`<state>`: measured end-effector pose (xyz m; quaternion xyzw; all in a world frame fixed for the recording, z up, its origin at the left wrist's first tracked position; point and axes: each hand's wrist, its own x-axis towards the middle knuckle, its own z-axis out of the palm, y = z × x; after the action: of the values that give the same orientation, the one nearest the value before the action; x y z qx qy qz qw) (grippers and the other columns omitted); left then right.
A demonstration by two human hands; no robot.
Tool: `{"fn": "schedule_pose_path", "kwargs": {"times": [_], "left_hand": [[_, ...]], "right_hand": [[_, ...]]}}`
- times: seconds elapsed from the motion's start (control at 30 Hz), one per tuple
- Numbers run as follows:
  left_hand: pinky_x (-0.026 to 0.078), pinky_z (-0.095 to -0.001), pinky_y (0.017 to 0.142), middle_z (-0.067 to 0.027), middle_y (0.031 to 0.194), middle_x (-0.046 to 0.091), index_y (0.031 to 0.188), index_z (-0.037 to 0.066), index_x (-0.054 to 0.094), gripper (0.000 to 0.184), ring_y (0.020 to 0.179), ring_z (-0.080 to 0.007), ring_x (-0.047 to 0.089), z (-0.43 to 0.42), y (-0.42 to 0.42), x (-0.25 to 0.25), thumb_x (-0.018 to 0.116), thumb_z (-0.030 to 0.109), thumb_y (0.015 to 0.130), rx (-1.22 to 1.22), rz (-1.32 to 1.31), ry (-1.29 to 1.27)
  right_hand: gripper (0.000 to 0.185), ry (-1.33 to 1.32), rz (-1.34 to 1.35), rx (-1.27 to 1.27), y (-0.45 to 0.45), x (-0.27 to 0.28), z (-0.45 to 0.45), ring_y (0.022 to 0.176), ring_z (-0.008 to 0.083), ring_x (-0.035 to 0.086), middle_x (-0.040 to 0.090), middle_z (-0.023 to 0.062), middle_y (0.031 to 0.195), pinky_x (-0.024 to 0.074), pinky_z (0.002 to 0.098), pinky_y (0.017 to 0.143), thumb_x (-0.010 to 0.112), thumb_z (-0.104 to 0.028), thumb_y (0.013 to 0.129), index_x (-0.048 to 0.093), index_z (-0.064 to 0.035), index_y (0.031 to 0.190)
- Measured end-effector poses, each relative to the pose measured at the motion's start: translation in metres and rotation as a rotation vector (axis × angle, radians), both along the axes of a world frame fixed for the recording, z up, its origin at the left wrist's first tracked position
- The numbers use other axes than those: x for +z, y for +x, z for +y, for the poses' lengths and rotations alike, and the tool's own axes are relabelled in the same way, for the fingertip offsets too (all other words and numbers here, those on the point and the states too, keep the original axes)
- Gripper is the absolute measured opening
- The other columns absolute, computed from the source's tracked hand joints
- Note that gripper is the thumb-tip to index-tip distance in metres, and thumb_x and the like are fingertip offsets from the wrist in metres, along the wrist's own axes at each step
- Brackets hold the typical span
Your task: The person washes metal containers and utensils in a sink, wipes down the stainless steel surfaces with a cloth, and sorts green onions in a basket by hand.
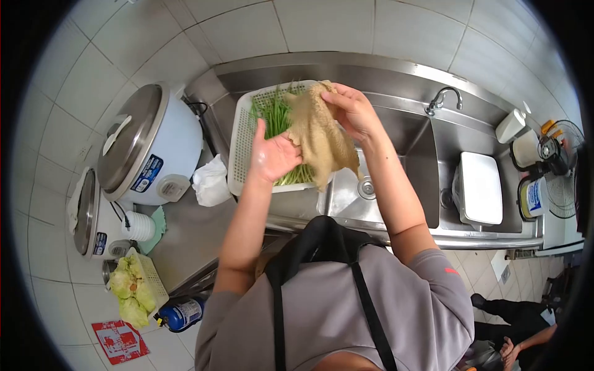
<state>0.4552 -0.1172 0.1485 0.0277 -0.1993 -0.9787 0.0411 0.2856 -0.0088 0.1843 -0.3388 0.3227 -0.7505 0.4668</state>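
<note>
Head view: our right hand (pixel 351 110) has the rough tan woven cloth (pixel 317 136) pinched tight at its top edge, over the white perforated plastic basket (pixel 240 148) of long green stalks (pixel 272 116). Our left hand (pixel 275 157) is spread open, fingertips partly behind it. We'd call it light, limp, not fragile; hold by top corners.

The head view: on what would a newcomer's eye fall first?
Probably first on the tan cloth, near the upper middle, hanging from the right hand, with the open left hand at its edge. Then on the green stalks in the white basket partly behind it, and the large metal-lidded cooker at the picture's left.
</note>
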Motion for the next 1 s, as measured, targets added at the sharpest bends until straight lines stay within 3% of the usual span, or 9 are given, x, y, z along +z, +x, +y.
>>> {"fn": "schedule_pose_path", "kwargs": {"times": [0.13, 0.17, 0.3, 0.37, 0.53, 0.6, 0.67, 0.87, 1.0], "left_hand": [[0.036, -0.0342, 0.090, -0.0117, 0.111, 0.054, 0.110, -0.003, 0.050, 0.044, 0.105, -0.0219, 0.048, 0.014, 0.020, 0.011, 0.046, 0.035, 0.088, 0.593, -0.072, -0.521], [0.041, -0.0258, 0.079, -0.0068, 0.097, 0.059, 0.101, -0.001, 0.056, 0.027, 0.088, -0.0129, 0.054, 0.016, 0.031, 0.020, 0.054, 0.021, 0.085, 0.663, -0.087, -0.514], [0.042, -0.0270, 0.079, -0.0069, 0.092, 0.060, 0.091, 0.001, 0.059, 0.013, 0.086, -0.0127, 0.055, 0.026, 0.078, 0.031, 0.055, 0.012, 0.084, 0.951, -0.188, -0.759], [0.041, -0.0221, 0.072, -0.0018, 0.083, 0.058, 0.088, 0.002, 0.059, 0.011, 0.076, -0.0074, 0.052, 0.043, 0.096, 0.053, 0.057, 0.011, 0.083, 1.089, -0.161, -0.763], [0.041, -0.0209, 0.068, -0.0002, 0.078, 0.057, 0.082, 0.004, 0.056, 0.005, 0.073, -0.0055, 0.051, 0.041, 0.160, 0.053, 0.059, 0.006, 0.080, 1.293, -0.142, -0.736], [0.042, -0.0240, 0.072, -0.0041, 0.084, 0.057, 0.083, 0.004, 0.052, 0.007, 0.077, -0.0095, 0.053, 0.024, 0.189, 0.044, 0.058, 0.004, 0.079, 1.362, -0.253, -0.677], [0.044, -0.0299, 0.079, -0.0099, 0.094, 0.058, 0.093, 0.000, 0.051, 0.013, 0.087, -0.0167, 0.056, 0.002, 0.217, 0.028, 0.054, 0.001, 0.080, 1.441, -0.330, -0.599], [0.043, -0.0255, 0.077, -0.0088, 0.097, 0.055, 0.100, 0.003, 0.045, 0.027, 0.086, -0.0140, 0.053, -0.034, 0.298, 0.033, 0.056, -0.003, 0.077, 1.826, -0.318, -0.978], [0.042, -0.0238, 0.078, -0.0065, 0.097, 0.056, 0.101, 0.002, 0.048, 0.030, 0.090, -0.0121, 0.052, -0.019, 0.356, 0.017, 0.059, -0.004, 0.074, 1.665, -0.758, -1.150]], "right_hand": [[0.033, 0.031, 0.197, -0.044, 0.014, 0.012, 0.015, 0.087, 0.0127, 0.056, 0.058, 0.0069, 0.097, 0.0442, 0.0243, 0.079, 0.056, -0.001, 0.079, 0.049, 0.0008, 0.111], [0.034, 0.031, 0.260, -0.064, 0.014, 0.013, 0.015, 0.086, 0.0130, 0.057, 0.059, 0.0072, 0.095, 0.0443, 0.0241, 0.078, 0.056, 0.000, 0.078, 0.048, 0.0004, 0.111], [0.038, -0.034, 0.355, -0.145, 0.036, 0.030, 0.018, 0.075, 0.0134, 0.057, 0.059, 0.0082, 0.084, 0.0446, 0.0229, 0.070, 0.058, 0.005, 0.075, 0.042, 0.0000, 0.110], [0.046, -0.106, 0.363, -0.182, 0.064, 0.040, 0.014, 0.070, 0.0127, 0.055, 0.057, 0.0076, 0.076, 0.0437, 0.0222, 0.066, 0.057, 0.006, 0.076, 0.035, -0.0009, 0.116], [0.019, -0.097, 0.561, -0.066, 0.132, 0.051, -0.009, 0.075, 0.0074, 0.052, 0.058, 0.0018, 0.080, 0.0414, 0.0205, 0.067, 0.051, -0.008, 0.085, 0.058, 0.0011, 0.100], [0.020, -0.019, 0.796, 0.057, 0.149, 0.042, -0.036, 0.073, 0.0068, 0.050, 0.057, 0.0015, 0.078, 0.0415, 0.0207, 0.065, 0.050, -0.009, 0.086, 0.057, -0.0026, 0.104], [0.019, -0.015, 0.694, 0.217, 0.175, 0.027, -0.074, 0.068, 0.0070, 0.051, 0.057, 0.0013, 0.076, 0.0422, 0.0215, 0.062, 0.048, -0.008, 0.086, 0.056, -0.0027, 0.102], [0.018, -0.156, 0.540, 0.353, 0.264, 0.001, -0.140, 0.073, 0.0065, 0.051, 0.059, 0.0016, 0.080, 0.0408, 0.0204, 0.066, 0.049, -0.007, 0.085, 0.057, -0.0040, 0.102], [0.019, -0.189, 0.690, 0.359, 0.295, -0.021, -0.135, 0.069, 0.0062, 0.048, 0.056, 0.0001, 0.075, 0.0396, 0.0210, 0.066, 0.051, -0.007, 0.084, 0.057, -0.0068, 0.102]]}}
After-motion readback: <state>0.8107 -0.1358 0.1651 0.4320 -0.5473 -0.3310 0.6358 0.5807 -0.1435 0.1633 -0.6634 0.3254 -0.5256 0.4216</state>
